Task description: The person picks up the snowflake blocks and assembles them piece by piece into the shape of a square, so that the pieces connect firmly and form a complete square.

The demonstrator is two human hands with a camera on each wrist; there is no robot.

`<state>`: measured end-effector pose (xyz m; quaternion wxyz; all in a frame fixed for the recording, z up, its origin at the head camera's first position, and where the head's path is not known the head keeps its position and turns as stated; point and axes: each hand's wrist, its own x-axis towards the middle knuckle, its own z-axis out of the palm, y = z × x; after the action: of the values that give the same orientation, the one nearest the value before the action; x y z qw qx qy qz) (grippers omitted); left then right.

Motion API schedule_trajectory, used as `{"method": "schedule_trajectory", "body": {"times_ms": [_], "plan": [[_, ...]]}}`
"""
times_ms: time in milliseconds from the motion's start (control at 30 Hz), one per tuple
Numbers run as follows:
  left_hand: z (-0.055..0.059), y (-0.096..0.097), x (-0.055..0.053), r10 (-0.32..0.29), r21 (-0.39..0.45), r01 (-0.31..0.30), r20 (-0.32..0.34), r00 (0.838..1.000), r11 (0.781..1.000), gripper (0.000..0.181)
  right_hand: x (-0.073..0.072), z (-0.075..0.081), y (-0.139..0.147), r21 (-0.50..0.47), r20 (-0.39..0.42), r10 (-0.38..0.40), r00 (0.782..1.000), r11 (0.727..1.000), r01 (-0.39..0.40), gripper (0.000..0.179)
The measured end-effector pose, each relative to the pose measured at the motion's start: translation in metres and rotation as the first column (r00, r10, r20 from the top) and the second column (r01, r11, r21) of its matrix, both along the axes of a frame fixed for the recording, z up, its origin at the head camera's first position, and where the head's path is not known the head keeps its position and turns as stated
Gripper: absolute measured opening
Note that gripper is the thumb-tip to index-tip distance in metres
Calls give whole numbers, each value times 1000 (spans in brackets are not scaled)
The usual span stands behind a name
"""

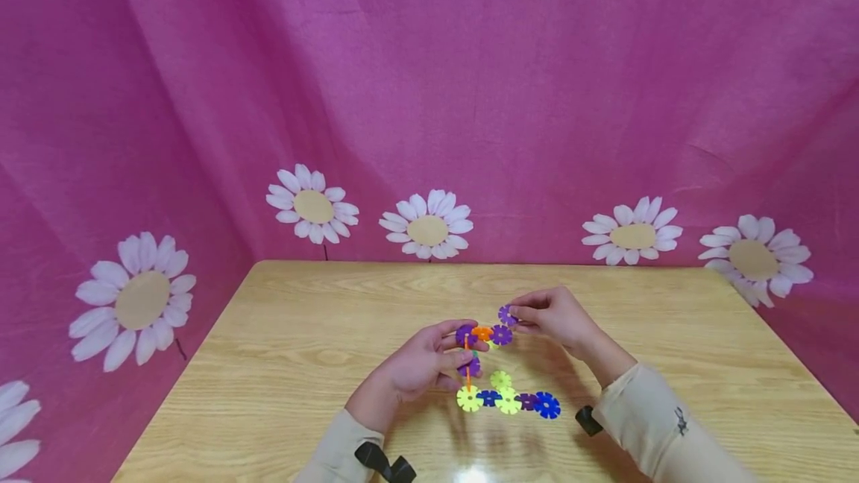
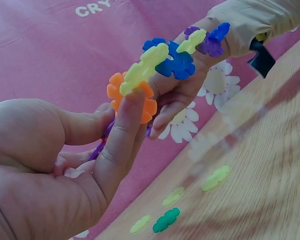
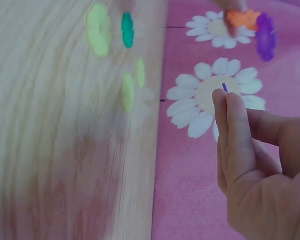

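1. While both my hands are occupied, the head view places the disc chain above the tabletop; my left fingers pinch its purple-and-orange corner. My right fingers pinch a purple disc just beside the chain's far end.
2. Handling, judged by look: thin, stiff plastic, light, possibly slick; slotted joints are probably the weak points. Grip rims close to the joint being worked; avoid levering the long free arm.
3. Left wrist view: my index finger lies against the orange disc. My fingers cover most of the purple parts; overlapping discs make slot depth hard to read.
4. Right wrist view: only a sliver of the pinched disc shows; I cannot tell whether it is slotted in. The chain is mostly cut off. Loose yellow discs and a green disc look blurred.
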<state>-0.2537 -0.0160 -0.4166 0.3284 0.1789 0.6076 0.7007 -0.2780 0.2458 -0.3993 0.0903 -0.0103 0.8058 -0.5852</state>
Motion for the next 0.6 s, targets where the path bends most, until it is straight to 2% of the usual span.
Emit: {"method": "schedule_trajectory", "body": {"times_ms": [200, 400, 600], "plan": [[-1, 0, 0, -17, -7, 17, -9, 1000, 1000, 52, 16, 4, 1, -51, -25, 4, 1000, 999, -5, 32], [-3, 0, -1, 2, 0, -2, 0, 1000, 1000, 53, 28, 9, 2, -42, -23, -11, 1000, 999, 10, 32], [-3, 0, -2, 20, 9, -20, 16, 1000, 1000, 52, 40, 12, 8, -95, -53, -12, 999, 995, 7, 33]]}}
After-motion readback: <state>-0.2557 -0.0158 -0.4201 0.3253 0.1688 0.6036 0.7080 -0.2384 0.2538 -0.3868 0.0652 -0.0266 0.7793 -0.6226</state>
